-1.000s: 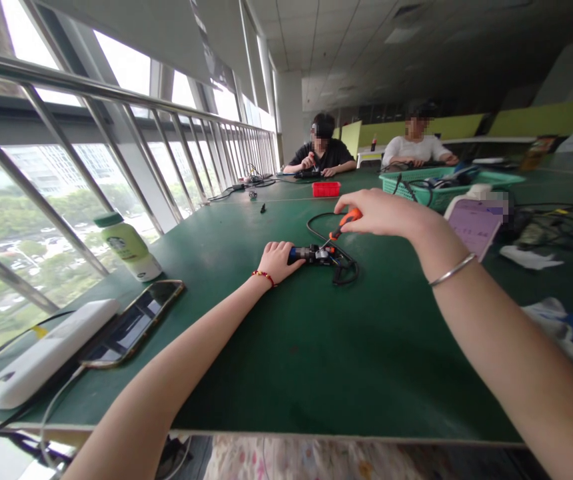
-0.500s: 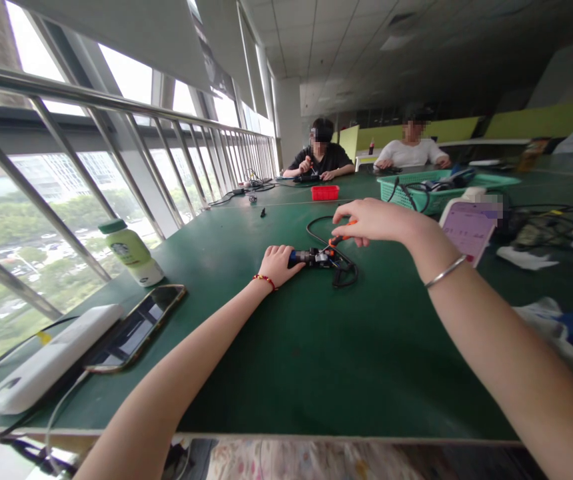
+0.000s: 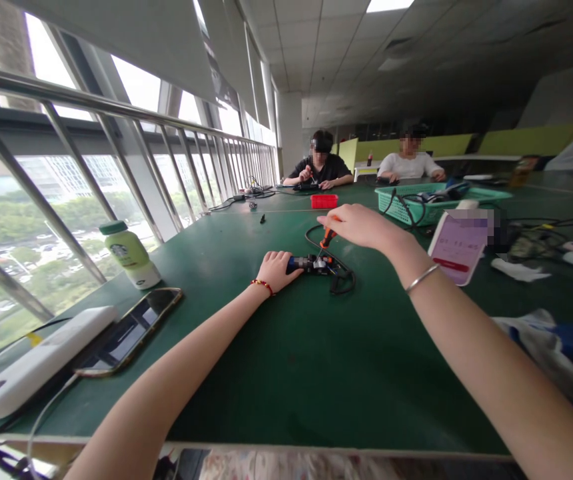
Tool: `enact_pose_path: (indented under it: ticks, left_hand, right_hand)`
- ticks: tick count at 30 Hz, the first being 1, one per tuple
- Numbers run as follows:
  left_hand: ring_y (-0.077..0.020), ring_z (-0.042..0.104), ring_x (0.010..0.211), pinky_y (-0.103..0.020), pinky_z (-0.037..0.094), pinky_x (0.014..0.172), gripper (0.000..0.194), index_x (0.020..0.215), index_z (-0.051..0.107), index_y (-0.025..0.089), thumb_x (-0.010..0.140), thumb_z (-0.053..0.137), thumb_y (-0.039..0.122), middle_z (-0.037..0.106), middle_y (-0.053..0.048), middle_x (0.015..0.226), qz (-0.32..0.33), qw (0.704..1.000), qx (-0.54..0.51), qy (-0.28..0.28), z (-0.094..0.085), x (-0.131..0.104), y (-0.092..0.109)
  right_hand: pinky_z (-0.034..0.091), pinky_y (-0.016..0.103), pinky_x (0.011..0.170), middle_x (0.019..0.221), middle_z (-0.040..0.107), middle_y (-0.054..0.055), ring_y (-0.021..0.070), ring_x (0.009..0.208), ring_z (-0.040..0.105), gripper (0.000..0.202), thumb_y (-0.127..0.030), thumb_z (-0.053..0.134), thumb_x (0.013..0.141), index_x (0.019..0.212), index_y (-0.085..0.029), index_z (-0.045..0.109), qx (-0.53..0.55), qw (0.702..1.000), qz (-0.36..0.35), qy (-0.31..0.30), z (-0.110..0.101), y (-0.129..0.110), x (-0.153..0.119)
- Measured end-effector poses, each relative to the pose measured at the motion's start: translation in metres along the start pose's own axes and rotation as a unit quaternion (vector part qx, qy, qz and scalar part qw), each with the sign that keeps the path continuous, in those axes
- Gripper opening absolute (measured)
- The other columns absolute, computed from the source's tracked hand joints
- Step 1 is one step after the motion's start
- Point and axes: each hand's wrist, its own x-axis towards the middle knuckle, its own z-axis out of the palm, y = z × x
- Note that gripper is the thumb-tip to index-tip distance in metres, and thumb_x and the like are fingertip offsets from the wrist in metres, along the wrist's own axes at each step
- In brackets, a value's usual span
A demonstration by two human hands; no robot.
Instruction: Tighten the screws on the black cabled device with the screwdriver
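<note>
Around one end of a dark blue and black power tool with its inner parts exposed [image 3: 311,264], my left hand [image 3: 275,271] is closed, pressing it to the green table [image 3: 286,353]. My right hand [image 3: 354,223] grips the orange and black handle of a screwdriver [image 3: 327,237] from above. The screwdriver stands nearly upright, its shaft pointing down to the tool's open part; I cannot tell whether the tip touches a screw. A black cord [image 3: 347,283] curls from the tool's right end and loops behind it.
On the left are a green-capped bottle [image 3: 131,257], a phone [image 3: 134,333] and a white power strip [image 3: 41,360]. A red basket [image 3: 324,201], a teal basket [image 3: 401,203] and a propped phone [image 3: 459,247] stand beyond. Two people sit across the table.
My right hand has closed on the screwdriver and tipped it from lying slanted to nearly upright over the tool. My left hand keeps its hold on the power tool.
</note>
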Motion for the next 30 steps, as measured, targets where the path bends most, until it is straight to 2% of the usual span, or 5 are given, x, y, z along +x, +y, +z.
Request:
enact_pose_path:
  ticks: [4, 8, 15, 25, 30]
  left_hand:
    - [-0.0267, 0.055, 0.102, -0.04, 0.036, 0.099, 0.049, 0.113, 0.058, 0.017, 0.086, 0.047, 0.056, 0.063, -0.01, 0.109, 0.001, 1.0, -0.002, 0.004, 0.001, 0.0, 0.0]
    - [-0.0268, 0.055, 0.102, -0.039, 0.036, 0.099, 0.049, 0.113, 0.058, 0.017, 0.086, 0.047, 0.056, 0.064, -0.009, 0.109, -0.003, 1.0, 0.002, -0.002, 0.0, 0.0, 0.0]
    - [-0.0264, 0.055, 0.1, -0.04, 0.036, 0.098, 0.049, 0.111, 0.058, 0.017, 0.086, 0.046, 0.058, 0.064, -0.009, 0.106, 0.004, 1.0, 0.007, 0.001, 0.001, 0.0, 0.0]
    - [-0.0263, 0.055, 0.101, -0.04, 0.036, 0.098, 0.049, 0.111, 0.057, 0.017, 0.086, 0.046, 0.058, 0.063, -0.009, 0.107, 0.0, 1.0, 0.002, 0.0, 0.002, 0.0, -0.001]
    - [-0.0264, 0.055, 0.101, -0.04, 0.036, 0.098, 0.048, 0.111, 0.057, 0.018, 0.086, 0.046, 0.057, 0.063, -0.009, 0.108, -0.001, 1.0, 0.0, -0.004, 0.0, 0.0, 0.001]
  right_hand:
    - [0.038, 0.026, 0.062, 0.088, 0.067, 0.004, 0.014, 0.065, 0.057, 0.031, -0.038, 0.051, 0.084, 0.109, -0.021, 0.059, 0.046, 0.997, -0.025, -0.056, -0.007, 0.009, -0.003]
    - [0.04, 0.025, 0.065, 0.093, 0.068, 0.004, 0.0155, 0.076, 0.06, 0.036, -0.029, 0.061, 0.077, 0.111, -0.02, 0.056, 0.029, 0.997, -0.056, -0.051, -0.015, 0.014, -0.007]
    - [0.043, 0.027, 0.059, 0.059, 0.066, 0.003, 0.0151, 0.051, 0.061, 0.035, -0.044, 0.039, 0.092, 0.097, -0.016, 0.059, 0.04, 0.984, 0.015, -0.171, -0.017, 0.009, -0.009]
    - [0.042, 0.027, 0.063, 0.092, 0.069, 0.005, 0.0185, 0.075, 0.063, 0.038, -0.031, 0.063, 0.075, 0.111, -0.02, 0.06, -0.021, 0.995, -0.055, -0.086, -0.018, 0.018, -0.008]
    - [0.043, 0.028, 0.063, 0.076, 0.07, 0.004, 0.0179, 0.067, 0.065, 0.031, -0.044, 0.05, 0.084, 0.099, -0.02, 0.063, 0.016, 0.99, -0.01, -0.139, -0.017, 0.016, -0.008]
